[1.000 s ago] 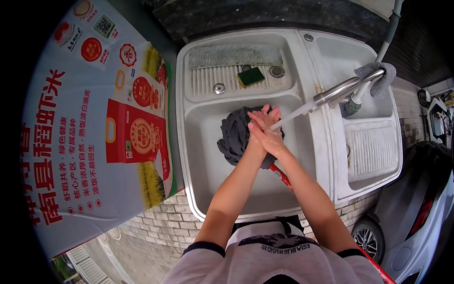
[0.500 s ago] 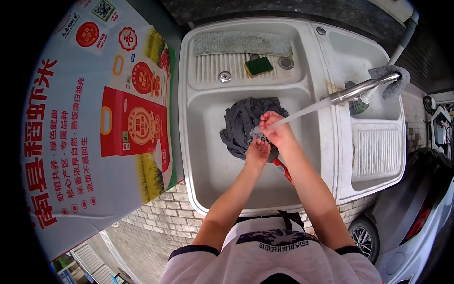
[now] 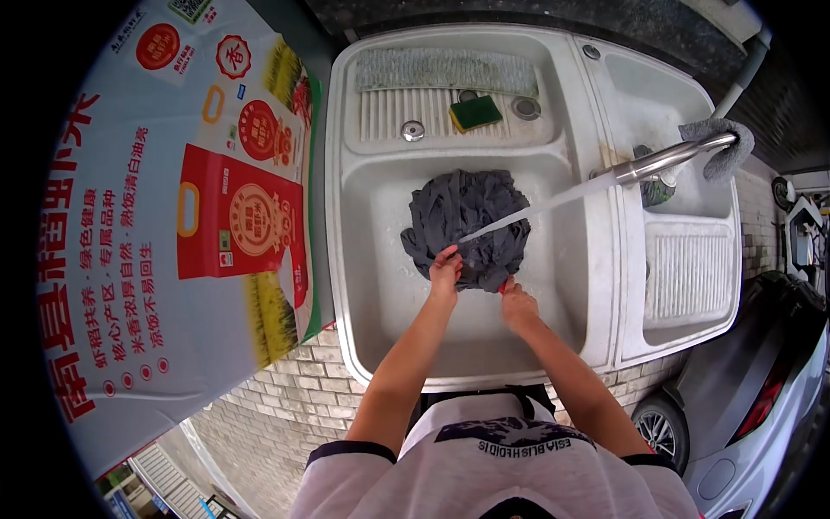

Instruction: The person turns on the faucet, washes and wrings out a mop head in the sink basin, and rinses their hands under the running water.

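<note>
A bundle of wet dark grey cloth (image 3: 471,212) lies in the large sink basin (image 3: 380,320), and running water falls on its middle. My left hand (image 3: 445,270) is at the cloth's near left edge, its fingers curled in against the fabric. At the near right edge of the bundle, my right hand (image 3: 520,304) is closed on a red thing (image 3: 508,285). Only a small part of that red thing shows, so its kind is hidden by the hand and cloth.
A metal tap (image 3: 674,159) reaches in from the right, its stream slanting into the basin. On the ribbed ledge behind sit a green and yellow sponge (image 3: 476,113) and a round metal drain piece (image 3: 412,131). A second sink (image 3: 683,277) adjoins on the right; a printed banner (image 3: 130,242) stands left.
My hands have left the water stream and parted. The left has moved down and left to the cloth's edge; the right has come down to the red thing and closed on it.
</note>
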Motion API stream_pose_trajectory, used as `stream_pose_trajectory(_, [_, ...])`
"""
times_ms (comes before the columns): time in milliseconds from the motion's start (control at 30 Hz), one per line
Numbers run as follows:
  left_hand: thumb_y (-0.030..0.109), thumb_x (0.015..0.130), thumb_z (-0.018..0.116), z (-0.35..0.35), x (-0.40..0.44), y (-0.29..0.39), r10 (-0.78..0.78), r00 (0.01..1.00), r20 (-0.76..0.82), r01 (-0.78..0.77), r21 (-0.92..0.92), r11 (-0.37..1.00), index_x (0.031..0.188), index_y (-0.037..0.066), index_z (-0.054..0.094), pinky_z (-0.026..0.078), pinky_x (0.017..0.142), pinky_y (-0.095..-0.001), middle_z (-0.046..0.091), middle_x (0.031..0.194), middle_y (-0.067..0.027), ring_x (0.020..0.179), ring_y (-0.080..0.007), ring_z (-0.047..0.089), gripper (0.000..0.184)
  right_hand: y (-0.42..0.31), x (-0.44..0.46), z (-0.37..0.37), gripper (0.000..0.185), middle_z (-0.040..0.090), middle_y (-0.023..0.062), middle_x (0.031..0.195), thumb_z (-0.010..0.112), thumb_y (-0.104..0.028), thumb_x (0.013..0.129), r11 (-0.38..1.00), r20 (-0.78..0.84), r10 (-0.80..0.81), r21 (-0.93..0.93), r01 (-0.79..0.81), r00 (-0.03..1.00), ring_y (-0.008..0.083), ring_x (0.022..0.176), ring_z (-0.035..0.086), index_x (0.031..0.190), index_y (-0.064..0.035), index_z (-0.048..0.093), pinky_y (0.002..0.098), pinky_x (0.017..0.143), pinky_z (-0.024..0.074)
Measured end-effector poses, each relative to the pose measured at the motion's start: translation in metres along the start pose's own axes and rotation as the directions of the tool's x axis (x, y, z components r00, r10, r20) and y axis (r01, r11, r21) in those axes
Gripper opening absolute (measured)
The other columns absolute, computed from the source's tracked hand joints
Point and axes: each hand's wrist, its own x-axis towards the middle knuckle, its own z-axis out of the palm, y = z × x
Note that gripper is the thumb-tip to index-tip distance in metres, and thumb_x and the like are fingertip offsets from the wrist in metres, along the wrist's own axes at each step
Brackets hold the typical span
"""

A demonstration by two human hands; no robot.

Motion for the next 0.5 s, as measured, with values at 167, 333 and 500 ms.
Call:
stream_pose_trajectory(167, [0.040, 0.079, 0.064, -0.014, -0.011, 0.005, -0.095, 0.903, -0.420, 0.124, 0.041, 0.991, 0.112, 0.019, 0.050, 0.038, 0.079, -0.0380, 0.050, 0.090, 0.0000, 0.080, -0.0146, 0.047, 0.042, 0.009, -0.023, -0.021, 0.036, 0.061, 0.0199, 0.078, 0.060, -0.028, 0.080, 0.949, -0.022, -0.196, 0.249, 0.195, 0.980, 0.0313, 0.078, 0.063, 0.096, 0.0031, 0.051, 0.0412, 0.070, 0.0487])
stream_pose_trajectory(333, [0.075, 0.071, 0.045, -0.035, -0.007, 0.005, -0.037, 0.851, 0.524, 0.309, -0.443, 0.842, 0.140, 0.014, 0.022, 0.029, 0.103, -0.0498, 0.032, 0.140, -0.0104, 0.127, -0.0313, 0.033, 0.096, -0.040, -0.118, -0.136, 0.042, 0.057, 0.0201, 0.071, 0.057, -0.037, 0.084, 0.824, 0.297, -0.179, 0.566, -0.022, 0.938, 0.0314, 0.070, 0.060, 0.088, 0.0037, 0.052, 0.0393, 0.066, 0.0465])
stream_pose_trajectory(500, [0.062, 0.080, 0.046, -0.004, -0.019, 0.018, -0.005, 0.787, 0.617, 0.379, -0.476, 0.794, 0.130, 0.010, 0.042, 0.036, 0.099, -0.0470, 0.048, 0.127, -0.0116, 0.114, -0.0313, 0.046, 0.072, -0.036, -0.162, -0.144, 0.050, 0.055, 0.0200, 0.069, 0.054, -0.044, 0.086, 0.786, 0.094, -0.298, 0.589, 0.188, 0.950, 0.0317, 0.067, 0.058, 0.087, 0.0055, 0.050, 0.0390, 0.064, 0.0447])
